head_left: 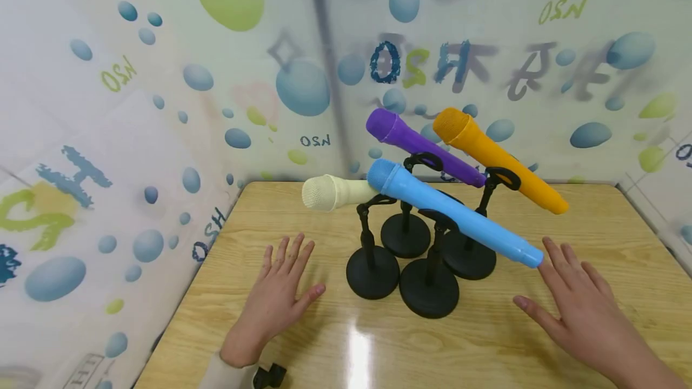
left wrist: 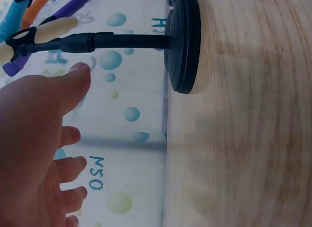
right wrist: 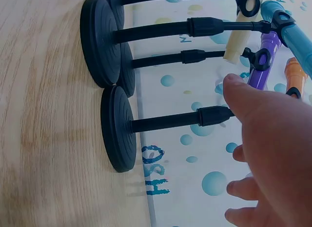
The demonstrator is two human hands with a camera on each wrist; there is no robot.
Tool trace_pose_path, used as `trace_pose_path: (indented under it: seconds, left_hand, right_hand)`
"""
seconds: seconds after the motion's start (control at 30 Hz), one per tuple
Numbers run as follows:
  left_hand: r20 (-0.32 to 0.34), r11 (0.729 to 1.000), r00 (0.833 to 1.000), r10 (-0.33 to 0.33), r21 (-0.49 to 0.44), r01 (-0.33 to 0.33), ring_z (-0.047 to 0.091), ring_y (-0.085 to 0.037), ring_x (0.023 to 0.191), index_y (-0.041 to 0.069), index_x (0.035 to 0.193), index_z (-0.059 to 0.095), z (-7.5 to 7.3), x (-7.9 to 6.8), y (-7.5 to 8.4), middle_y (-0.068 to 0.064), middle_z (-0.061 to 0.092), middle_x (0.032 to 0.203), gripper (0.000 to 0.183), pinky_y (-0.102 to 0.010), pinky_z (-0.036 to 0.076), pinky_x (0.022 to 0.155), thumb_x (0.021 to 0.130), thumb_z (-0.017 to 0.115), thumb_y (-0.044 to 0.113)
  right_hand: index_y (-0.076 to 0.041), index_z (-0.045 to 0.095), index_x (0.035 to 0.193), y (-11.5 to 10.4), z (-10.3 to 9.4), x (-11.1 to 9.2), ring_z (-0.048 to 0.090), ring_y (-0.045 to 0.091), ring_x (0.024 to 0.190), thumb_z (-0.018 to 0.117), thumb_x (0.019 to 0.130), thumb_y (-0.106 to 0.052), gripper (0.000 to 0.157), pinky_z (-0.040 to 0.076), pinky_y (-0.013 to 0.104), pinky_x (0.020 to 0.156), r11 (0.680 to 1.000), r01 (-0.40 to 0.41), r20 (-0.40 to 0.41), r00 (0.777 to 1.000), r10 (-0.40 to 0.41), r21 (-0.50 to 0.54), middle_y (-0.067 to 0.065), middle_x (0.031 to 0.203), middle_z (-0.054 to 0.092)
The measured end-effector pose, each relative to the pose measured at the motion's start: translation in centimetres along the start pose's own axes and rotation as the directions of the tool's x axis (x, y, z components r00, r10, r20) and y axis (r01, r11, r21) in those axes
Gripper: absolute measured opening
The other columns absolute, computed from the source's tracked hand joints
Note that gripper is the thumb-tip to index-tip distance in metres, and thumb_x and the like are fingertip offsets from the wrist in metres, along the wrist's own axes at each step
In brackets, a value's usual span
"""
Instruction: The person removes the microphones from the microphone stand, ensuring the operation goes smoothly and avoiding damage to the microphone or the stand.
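One cream microphone [head_left: 351, 191], one light-blue microphone [head_left: 476, 225], one purple microphone [head_left: 413, 138] and one orange microphone [head_left: 486, 150], four in all, perch atop four black stands [head_left: 430, 290] grouped near the middle of a wooden table [head_left: 308, 353]. Two hands flank the cluster, a left hand [head_left: 277, 296] beside the cream microphone's stand and a right hand [head_left: 584, 308] near the light-blue microphone's tail, the fingers of both straight and spread apart. Behind stands one pale backdrop [head_left: 276, 164] printed with blue and green spots.

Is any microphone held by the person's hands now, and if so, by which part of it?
Nothing is held: the left hand and the right hand are both spread and empty.
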State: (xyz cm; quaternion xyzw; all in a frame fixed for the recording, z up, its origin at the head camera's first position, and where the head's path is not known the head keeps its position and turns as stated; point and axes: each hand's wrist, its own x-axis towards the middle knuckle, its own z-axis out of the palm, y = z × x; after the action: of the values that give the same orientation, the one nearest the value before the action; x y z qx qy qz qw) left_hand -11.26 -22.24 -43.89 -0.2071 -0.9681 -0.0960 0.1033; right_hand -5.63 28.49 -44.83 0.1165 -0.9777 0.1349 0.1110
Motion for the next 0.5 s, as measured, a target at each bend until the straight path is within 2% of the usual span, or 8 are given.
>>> trace_pose_path:
  seconds: [0.07,0.13,0.2,0.27,0.37,0.5]
  left_hand:
    - [-0.023,1.0,1.0,0.016,-0.012,-0.016,0.029,-0.046,0.163,0.008,0.167,0.039,0.0,0.1,0.0,-0.019,0.033,0.175,0.08,-0.068,0.021,0.13,0.105,0.065,0.051]
    - [-0.049,0.999,0.998,0.027,-0.037,-0.029,0.035,-0.045,0.16,0.006,0.164,0.043,0.0,0.1,0.1,-0.019,0.039,0.173,0.079,-0.066,0.026,0.129,0.103,0.071,0.046]
    - [-0.08,0.996,0.996,0.037,-0.074,-0.043,0.042,-0.045,0.156,0.004,0.162,0.047,0.0,0.1,0.1,-0.019,0.044,0.17,0.077,-0.064,0.032,0.128,0.101,0.075,0.041]
    - [-0.112,0.992,0.993,0.041,-0.116,-0.054,0.05,-0.044,0.151,0.003,0.158,0.051,-0.1,0.1,0.2,-0.019,0.05,0.166,0.073,-0.063,0.04,0.124,0.099,0.078,0.037]
    - [-0.15,0.981,0.988,0.037,-0.18,-0.064,0.059,-0.042,0.144,0.003,0.154,0.057,-0.2,0.1,0.4,-0.016,0.056,0.162,0.066,-0.06,0.051,0.114,0.099,0.08,0.032]
    - [-0.167,0.963,0.986,0.012,-0.263,-0.057,0.067,-0.036,0.135,0.004,0.15,0.061,-0.4,0.0,0.5,-0.013,0.064,0.155,0.06,-0.055,0.059,0.104,0.099,0.081,0.027]
  right_hand:
    - [0.01,0.037,0.161,0.0,-0.1,0.1,0.015,0.057,0.162,0.073,0.102,-0.047,0.09,-0.011,0.064,0.133,1.0,-0.002,-0.011,1.0,0.002,0.009,0.034,0.175,0.02]
    - [0.01,0.045,0.157,0.0,-0.3,0.2,0.03,0.061,0.155,0.078,0.099,-0.044,0.085,-0.002,0.067,0.134,1.0,-0.011,-0.02,1.0,0.012,0.017,0.038,0.166,0.037]
    - [0.009,0.053,0.149,-0.2,-0.5,0.5,0.043,0.062,0.144,0.082,0.096,-0.041,0.078,0.011,0.073,0.13,0.999,-0.023,-0.027,0.999,0.023,0.022,0.041,0.154,0.051]
    - [0.008,0.06,0.139,-0.4,-0.8,0.7,0.055,0.061,0.132,0.086,0.092,-0.035,0.069,0.028,0.077,0.121,0.999,-0.021,-0.053,0.998,0.022,0.032,0.041,0.141,0.061]
    - [0.004,0.065,0.13,-0.6,-1.2,0.9,0.065,0.058,0.118,0.09,0.088,-0.029,0.059,0.043,0.077,0.103,0.999,0.003,-0.096,0.995,0.002,0.051,0.037,0.131,0.069]
    - [0.002,0.068,0.131,-0.9,-1.5,0.9,0.068,0.056,0.111,0.091,0.087,-0.028,0.057,0.05,0.077,0.091,0.997,0.004,-0.1,0.995,0.003,0.072,0.032,0.128,0.073]
